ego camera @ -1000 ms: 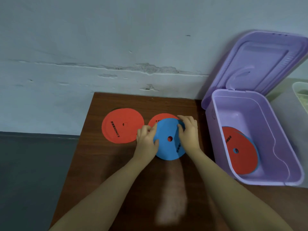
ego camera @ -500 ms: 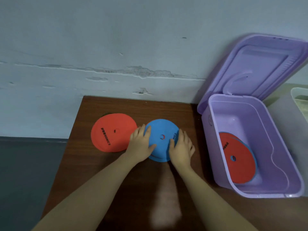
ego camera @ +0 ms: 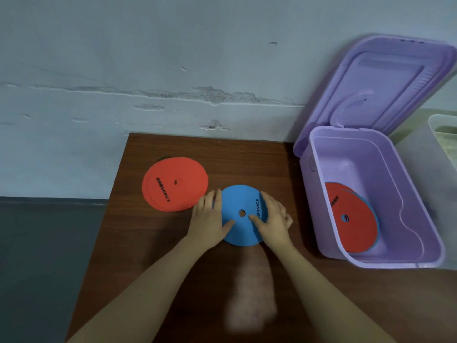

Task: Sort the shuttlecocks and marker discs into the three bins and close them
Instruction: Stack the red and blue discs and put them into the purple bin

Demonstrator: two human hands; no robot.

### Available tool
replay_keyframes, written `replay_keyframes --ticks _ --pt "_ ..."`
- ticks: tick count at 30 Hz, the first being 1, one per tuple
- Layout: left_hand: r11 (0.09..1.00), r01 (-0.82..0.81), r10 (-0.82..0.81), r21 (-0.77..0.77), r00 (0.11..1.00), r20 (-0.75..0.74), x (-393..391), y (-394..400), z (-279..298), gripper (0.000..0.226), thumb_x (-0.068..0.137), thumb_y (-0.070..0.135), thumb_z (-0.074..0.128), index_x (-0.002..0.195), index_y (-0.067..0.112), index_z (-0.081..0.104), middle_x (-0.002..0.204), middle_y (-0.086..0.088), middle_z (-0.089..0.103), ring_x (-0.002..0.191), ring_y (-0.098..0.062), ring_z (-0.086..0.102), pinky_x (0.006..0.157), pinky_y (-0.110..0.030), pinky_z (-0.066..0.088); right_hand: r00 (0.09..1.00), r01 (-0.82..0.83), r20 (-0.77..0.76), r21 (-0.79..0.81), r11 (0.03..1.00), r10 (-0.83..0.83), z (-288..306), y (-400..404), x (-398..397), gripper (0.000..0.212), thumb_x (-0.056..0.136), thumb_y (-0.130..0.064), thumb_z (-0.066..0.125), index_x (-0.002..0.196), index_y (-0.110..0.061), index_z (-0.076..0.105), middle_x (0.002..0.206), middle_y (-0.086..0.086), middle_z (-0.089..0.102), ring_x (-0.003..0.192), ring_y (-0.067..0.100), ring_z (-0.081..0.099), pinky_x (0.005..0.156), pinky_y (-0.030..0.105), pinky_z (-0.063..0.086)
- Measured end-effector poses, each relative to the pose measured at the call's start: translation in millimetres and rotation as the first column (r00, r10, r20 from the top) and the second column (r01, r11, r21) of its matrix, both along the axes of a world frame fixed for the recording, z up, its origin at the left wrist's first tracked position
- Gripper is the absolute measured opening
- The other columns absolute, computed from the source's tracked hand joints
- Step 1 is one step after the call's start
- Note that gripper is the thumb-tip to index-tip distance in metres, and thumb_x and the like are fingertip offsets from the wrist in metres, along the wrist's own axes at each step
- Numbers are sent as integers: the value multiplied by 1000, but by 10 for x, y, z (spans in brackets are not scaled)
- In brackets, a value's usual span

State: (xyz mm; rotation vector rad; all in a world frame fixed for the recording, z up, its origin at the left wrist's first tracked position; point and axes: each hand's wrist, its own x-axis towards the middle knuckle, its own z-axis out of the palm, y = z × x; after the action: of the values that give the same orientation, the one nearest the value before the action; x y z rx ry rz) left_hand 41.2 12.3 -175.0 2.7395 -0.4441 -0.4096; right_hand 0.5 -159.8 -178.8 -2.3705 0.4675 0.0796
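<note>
A blue marker disc (ego camera: 241, 229) lies on the brown table (ego camera: 247, 159). My left hand (ego camera: 210, 219) rests on its left edge and my right hand (ego camera: 272, 219) on its right edge. Both thumbs lie on top near the centre hole, and the fingers point away from me. A red marker disc (ego camera: 174, 186) lies flat to the left, apart from my hands. The purple bin (ego camera: 358, 154) stands open at the right with red and blue discs (ego camera: 351, 219) leaning inside. No shuttlecock is in view.
The purple lid (ego camera: 378, 87) stands up against the wall behind the bin. A clear bin (ego camera: 442, 134) shows at the far right edge. The table's left edge drops to a dark floor (ego camera: 49, 256).
The blue disc was set down over a second red disc, which is now hidden. My hands then drew the blue disc a little toward me.
</note>
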Motion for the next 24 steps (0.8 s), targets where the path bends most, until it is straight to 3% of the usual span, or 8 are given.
replay_keyframes --ticks 2,4,8,11,13,16,20,24 --pt "999 46 -45 19 998 -51 -53 23 -7 81 91 50 46 149 16 1 156 -6 2 142 -27 5 114 -41 11 1000 -20 0 -3 1000 20 1 8 -68 67 82 -32 66 141 -28 34 145 -10 35 135 12 22 106 38 10" --pt "998 67 -65 17 995 -71 -87 52 4 79 91 49 46 149 19 2 157 -4 0 142 -24 2 114 -41 9 1000 -9 2 11 1000 9 18 21 -94 67 81 -30 68 140 -29 35 144 -10 37 134 12 22 106 37 10" --pt "998 58 -59 -28 997 -59 -124 42 38 78 89 45 52 148 19 8 152 -7 14 138 -25 13 110 -40 17 1000 0 -26 42 999 1 75 55 -60 73 77 -24 71 139 -30 35 141 -10 38 132 15 25 107 37 9" --pt "993 -31 24 -116 998 -64 -170 33 23 81 85 43 60 147 18 15 132 -6 29 123 -24 27 103 -34 26 997 37 -68 26 999 -36 82 89 -54 73 74 -22 73 137 -30 37 136 -7 36 128 18 28 107 38 9" --pt "979 -106 90 -177 991 -97 -187 73 10 84 81 43 64 146 20 16 119 -3 31 114 -21 31 99 -32 28 994 60 -90 22 998 -58 84 96 -52 73 73 -22 73 136 -30 38 134 -5 35 126 20 30 107 39 11" --pt "975 -114 91 -191 988 -123 -212 121 -1 85 82 42 64 147 20 14 117 -2 31 112 -19 32 98 -30 26 990 71 -122 26 997 -67 114 80 -38 68 71 -23 74 130 -33 41 131 -1 37 122 23 33 105 40 15" --pt "983 -88 77 -164 994 -72 -267 113 0 83 82 42 62 147 22 14 131 -4 30 119 -21 28 99 -33 25 991 94 -105 71 993 -86 101 79 -104 63 72 -19 73 124 -33 42 125 -3 45 119 22 37 100 41 20" --pt "992 6 -18 -127 996 -91 -290 96 -18 85 83 45 60 148 21 11 155 4 11 136 -22 12 109 -40 16 993 116 -16 170 979 -115 66 14 -259 55 75 -12 72 121 -29 48 122 -10 52 116 12 45 95 27 15"
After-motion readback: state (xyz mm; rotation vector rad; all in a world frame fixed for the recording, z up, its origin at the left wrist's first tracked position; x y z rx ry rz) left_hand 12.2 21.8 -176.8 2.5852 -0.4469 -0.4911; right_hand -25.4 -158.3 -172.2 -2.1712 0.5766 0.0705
